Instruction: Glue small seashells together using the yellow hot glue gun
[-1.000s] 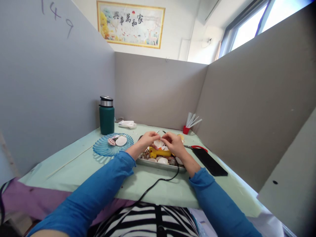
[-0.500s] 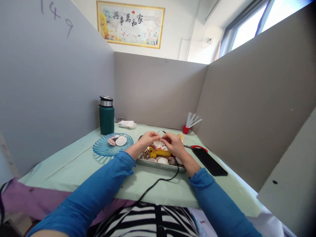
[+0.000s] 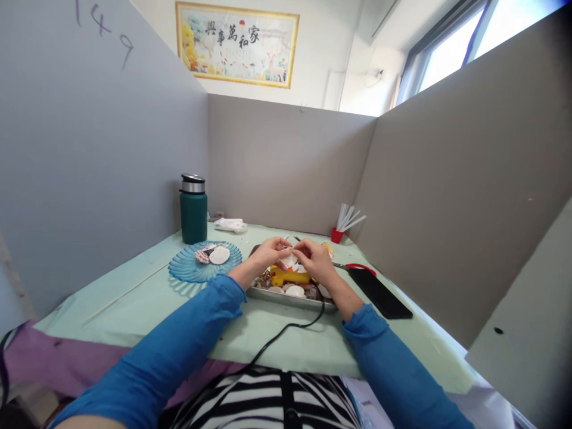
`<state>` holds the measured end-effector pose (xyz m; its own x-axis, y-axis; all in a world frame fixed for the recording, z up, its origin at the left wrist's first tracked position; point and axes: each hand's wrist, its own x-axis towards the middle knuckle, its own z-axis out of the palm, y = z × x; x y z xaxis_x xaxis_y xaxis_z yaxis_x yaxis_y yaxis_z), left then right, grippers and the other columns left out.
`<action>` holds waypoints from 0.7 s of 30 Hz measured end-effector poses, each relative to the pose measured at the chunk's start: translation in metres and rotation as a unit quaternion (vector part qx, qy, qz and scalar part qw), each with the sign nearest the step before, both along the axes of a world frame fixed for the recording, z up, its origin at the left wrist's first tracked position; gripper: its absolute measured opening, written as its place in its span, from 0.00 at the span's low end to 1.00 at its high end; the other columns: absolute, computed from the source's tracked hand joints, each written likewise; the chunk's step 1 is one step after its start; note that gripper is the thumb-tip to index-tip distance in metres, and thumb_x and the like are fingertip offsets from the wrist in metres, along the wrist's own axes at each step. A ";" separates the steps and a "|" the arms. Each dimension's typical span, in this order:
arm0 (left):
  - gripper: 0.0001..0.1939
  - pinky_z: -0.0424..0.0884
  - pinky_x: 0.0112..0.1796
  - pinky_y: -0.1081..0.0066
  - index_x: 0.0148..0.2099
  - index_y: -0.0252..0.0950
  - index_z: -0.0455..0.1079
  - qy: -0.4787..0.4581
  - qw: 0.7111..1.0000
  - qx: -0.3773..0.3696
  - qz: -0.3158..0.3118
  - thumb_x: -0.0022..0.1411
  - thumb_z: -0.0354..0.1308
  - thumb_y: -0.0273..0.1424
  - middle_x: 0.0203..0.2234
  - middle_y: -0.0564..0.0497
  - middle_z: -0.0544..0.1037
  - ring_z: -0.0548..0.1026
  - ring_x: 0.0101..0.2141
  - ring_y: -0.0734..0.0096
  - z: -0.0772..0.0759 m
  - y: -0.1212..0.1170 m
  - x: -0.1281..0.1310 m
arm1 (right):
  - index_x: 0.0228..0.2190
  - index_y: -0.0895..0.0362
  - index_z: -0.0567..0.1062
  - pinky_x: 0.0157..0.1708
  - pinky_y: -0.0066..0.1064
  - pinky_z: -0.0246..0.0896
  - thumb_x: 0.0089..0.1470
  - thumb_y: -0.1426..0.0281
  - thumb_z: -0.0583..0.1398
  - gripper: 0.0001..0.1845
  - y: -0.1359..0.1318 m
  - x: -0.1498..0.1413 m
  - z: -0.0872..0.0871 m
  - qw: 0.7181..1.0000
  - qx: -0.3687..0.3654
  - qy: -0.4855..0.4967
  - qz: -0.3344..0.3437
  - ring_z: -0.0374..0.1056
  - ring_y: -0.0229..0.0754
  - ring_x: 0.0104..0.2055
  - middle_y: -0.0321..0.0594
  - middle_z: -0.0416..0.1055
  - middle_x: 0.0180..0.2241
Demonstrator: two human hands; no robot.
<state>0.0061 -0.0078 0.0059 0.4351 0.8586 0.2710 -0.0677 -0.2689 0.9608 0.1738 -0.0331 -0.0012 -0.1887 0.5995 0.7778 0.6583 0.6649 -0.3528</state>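
Grey partitions (image 3: 290, 161) around a pale-green tabletop (image 3: 268, 333), bright window (image 3: 451, 53) upper right.

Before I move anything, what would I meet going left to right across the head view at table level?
Thin pale stick → blue plate → left hand → right hand → red cup → black flat slab.
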 end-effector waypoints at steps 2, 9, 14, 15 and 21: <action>0.16 0.71 0.20 0.76 0.41 0.31 0.66 0.002 1.000 0.008 0.007 0.51 0.65 0.30 0.27 0.53 0.71 0.71 0.19 0.80 -0.001 0.001 0.000 | 0.27 0.56 0.71 0.25 0.26 0.55 0.54 0.64 0.58 0.08 0.000 0.000 0.000 1.000 -0.002 0.001 0.002 0.63 0.36 0.25 0.36 0.70 0.23; 0.14 0.70 0.19 0.76 0.40 0.31 0.65 0.006 1.000 0.005 0.006 0.52 0.63 0.28 0.25 0.55 0.70 0.70 0.17 0.80 0.000 0.001 0.000 | 0.27 0.56 0.71 0.24 0.26 0.55 0.54 0.63 0.58 0.10 0.001 0.000 0.000 1.000 -0.002 0.001 0.001 0.62 0.36 0.24 0.36 0.69 0.23; 0.15 0.69 0.19 0.77 0.39 0.30 0.67 -0.004 1.000 0.012 0.007 0.50 0.65 0.29 0.26 0.54 0.70 0.70 0.18 0.81 0.000 0.001 0.000 | 0.27 0.57 0.71 0.24 0.26 0.55 0.54 0.63 0.58 0.10 0.000 0.000 0.000 1.000 -0.003 0.004 0.005 0.63 0.36 0.24 0.36 0.70 0.23; 0.15 0.70 0.19 0.77 0.39 0.30 0.67 -0.006 1.000 0.014 0.006 0.49 0.65 0.29 0.27 0.54 0.70 0.70 0.19 0.81 -0.001 0.002 0.000 | 0.27 0.57 0.71 0.24 0.26 0.55 0.54 0.63 0.58 0.10 0.000 0.000 0.000 1.000 -0.003 0.004 0.005 0.63 0.36 0.24 0.36 0.70 0.23; 0.16 0.71 0.19 0.76 0.37 0.30 0.67 -0.007 1.000 0.011 0.001 0.49 0.66 0.32 0.28 0.53 0.69 0.70 0.21 0.80 0.001 -0.001 0.000 | 0.27 0.57 0.71 0.24 0.25 0.54 0.54 0.64 0.58 0.09 0.000 0.000 0.001 1.000 -0.001 -0.001 0.007 0.61 0.35 0.23 0.35 0.68 0.22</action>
<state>0.0063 -0.0083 0.0067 0.4297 0.8528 0.2967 -0.0815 -0.2907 0.9534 0.1740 -0.0331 -0.0003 -0.1998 0.5986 0.7757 0.6494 0.6737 -0.3526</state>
